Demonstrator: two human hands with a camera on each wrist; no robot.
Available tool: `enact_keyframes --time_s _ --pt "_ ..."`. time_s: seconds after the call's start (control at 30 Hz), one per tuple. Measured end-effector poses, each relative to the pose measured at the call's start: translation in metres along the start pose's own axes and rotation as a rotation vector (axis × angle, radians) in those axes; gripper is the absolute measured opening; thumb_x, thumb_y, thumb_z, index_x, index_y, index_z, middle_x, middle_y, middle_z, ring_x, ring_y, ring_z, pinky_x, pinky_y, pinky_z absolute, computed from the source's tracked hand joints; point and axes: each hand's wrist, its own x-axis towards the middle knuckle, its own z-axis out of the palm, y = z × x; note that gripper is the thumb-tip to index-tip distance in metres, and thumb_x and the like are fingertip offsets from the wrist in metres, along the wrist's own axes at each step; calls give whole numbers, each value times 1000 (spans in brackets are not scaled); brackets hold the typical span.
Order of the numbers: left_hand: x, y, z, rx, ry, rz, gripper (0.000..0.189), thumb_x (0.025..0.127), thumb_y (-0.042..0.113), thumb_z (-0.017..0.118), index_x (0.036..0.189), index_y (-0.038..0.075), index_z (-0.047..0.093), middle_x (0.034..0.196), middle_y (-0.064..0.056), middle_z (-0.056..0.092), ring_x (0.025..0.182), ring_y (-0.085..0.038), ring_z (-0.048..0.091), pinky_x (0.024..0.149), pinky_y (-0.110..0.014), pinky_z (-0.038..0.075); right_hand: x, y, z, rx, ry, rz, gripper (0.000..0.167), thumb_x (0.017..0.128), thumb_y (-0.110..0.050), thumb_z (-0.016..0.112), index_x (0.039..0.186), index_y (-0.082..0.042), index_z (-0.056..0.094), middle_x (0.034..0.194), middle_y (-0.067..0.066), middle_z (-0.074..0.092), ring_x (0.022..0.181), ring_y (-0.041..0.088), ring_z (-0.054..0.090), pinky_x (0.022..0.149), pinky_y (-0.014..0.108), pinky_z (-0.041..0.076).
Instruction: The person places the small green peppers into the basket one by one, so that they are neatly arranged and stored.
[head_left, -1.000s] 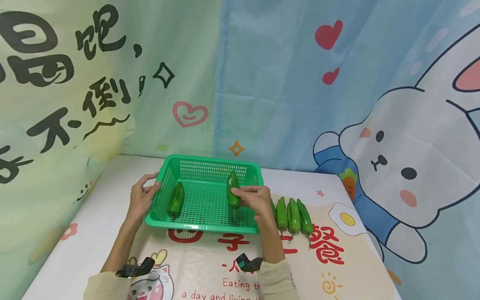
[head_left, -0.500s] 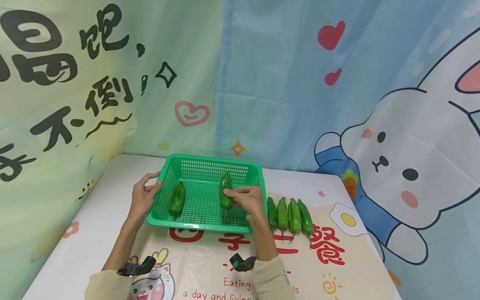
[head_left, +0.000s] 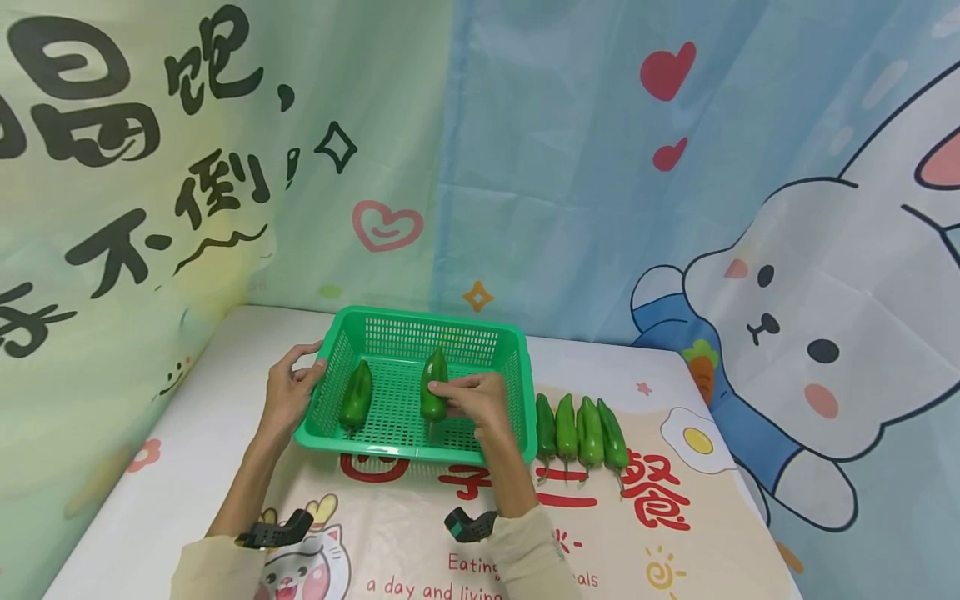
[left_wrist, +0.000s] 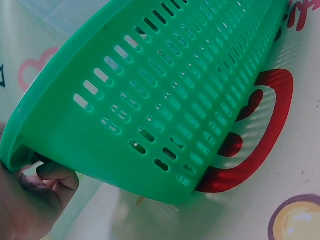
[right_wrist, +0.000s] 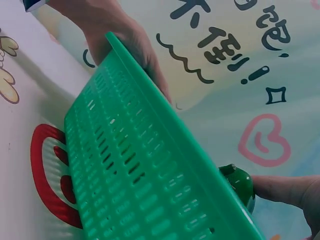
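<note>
So, L hand (head_left: 291, 393) gripping green plastic basket (head_left: 397, 398), R hand (head_left: 480, 400) pinching long green pepper (head_left: 431, 403) over it, w/ 1 pepper (head_left: 356, 397) inside, 4 peppers (head_left: 567, 429) beside.

Two greens over beige.
The right hand (head_left: 478, 402) holds a deep green pepper (head_left: 434, 372), the left hand (head_left: 289, 392) a brighter, slot-patterned green basket (head_left: 396, 392); to their right, red lettering (head_left: 662, 502) and a white-and-yellow egg print (head_left: 697, 439) mark a beige-and-white tabletop (head_left: 615, 542).

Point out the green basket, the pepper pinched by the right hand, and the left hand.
Green basket (head_left: 390, 452): head view, front rim.
Pinched pepper (head_left: 432, 404): head view, lower half of its body.
Left hand (head_left: 287, 392): head view, middle of the hand.
</note>
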Motion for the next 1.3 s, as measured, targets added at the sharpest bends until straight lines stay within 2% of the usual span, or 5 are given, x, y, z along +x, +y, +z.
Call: enact_keyframes --time_s 0.33,0.63,0.87,1.03,1.3 --pt "0 0 0 -1 -1 1 45 116 23 56 157 4 55 99 -30 81 64 -9 72 60 -25 56 3 -2 16 -13 -9 24 29 85 -19 96 98 2 80 86 20 82 63 19 80 88 44 67" --pt "0 0 1 6 -1 6 46 116 23 56 158 3 54 106 -34 79 66 -9 73 60 -25 57 6 -3 31 -51 -5 28 29 83 -19 98 95 1 79 86 21 82 62 19 79 80 41 68" --pt "-1 -1 0 -4 -10 22 47 116 21 55 159 1 52 106 -35 79 65 -10 74 60 -26 57 7 -6 43 -68 -14 50 30 83 -17 98 97 1 78 87 23 82 72 28 83 88 46 67" --pt "-1 -2 0 -7 -14 36 47 116 20 55 159 -1 51 101 -32 80 63 -12 74 58 -27 57 8 -6 49 -116 -16 66 29 84 -18 97 96 0 79 87 21 83 74 29 83 91 49 66" --pt "1 -3 -1 4 -8 28 45 116 21 55 158 4 54 96 -33 79 59 -12 69 57 -27 54 11 -8 56 -184 -40 127 29 83 -22 99 87 -4 77 84 18 83 76 29 84 102 53 61"
